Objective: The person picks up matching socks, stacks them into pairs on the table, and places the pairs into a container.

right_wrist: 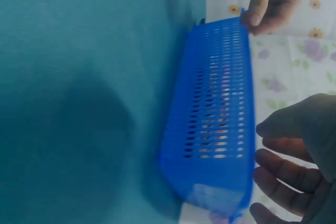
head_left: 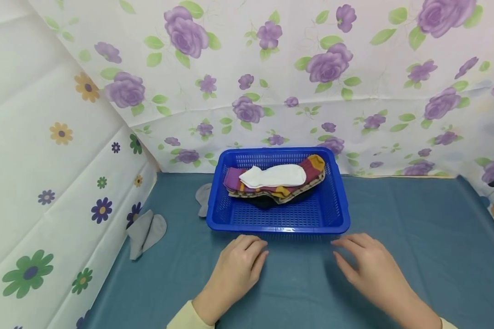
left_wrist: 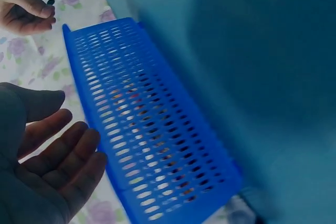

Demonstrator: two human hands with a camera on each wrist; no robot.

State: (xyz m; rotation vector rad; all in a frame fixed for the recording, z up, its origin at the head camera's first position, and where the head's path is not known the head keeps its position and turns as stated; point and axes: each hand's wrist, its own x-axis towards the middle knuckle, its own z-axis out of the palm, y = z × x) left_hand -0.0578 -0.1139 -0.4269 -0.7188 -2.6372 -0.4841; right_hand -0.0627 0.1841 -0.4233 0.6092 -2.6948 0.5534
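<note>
A blue plastic basket [head_left: 277,228] with slotted walls stands on the table near the back cloth. Inside it lies a stack of socks: a white sock [head_left: 276,176] on top, a maroon and yellow sock [head_left: 313,168] beneath, then a checked layer and something black at the bottom. Just in front of the basket's near left part is my left hand [head_left: 238,266], fingers loosely bent and holding nothing. My right hand [head_left: 370,267] hovers by the near right corner, its thumb and fingers apart with nothing between them. Both wrist views show the basket's slotted near wall close to the fingers.
A grey sock [head_left: 146,234] lies at the table's left edge against the flowered side cloth. Another grey sock [head_left: 204,199] shows partly behind the basket's left side. The blue-green tabletop [head_left: 416,228] extends to the right. A flowered cloth [head_left: 288,128] hangs along the back.
</note>
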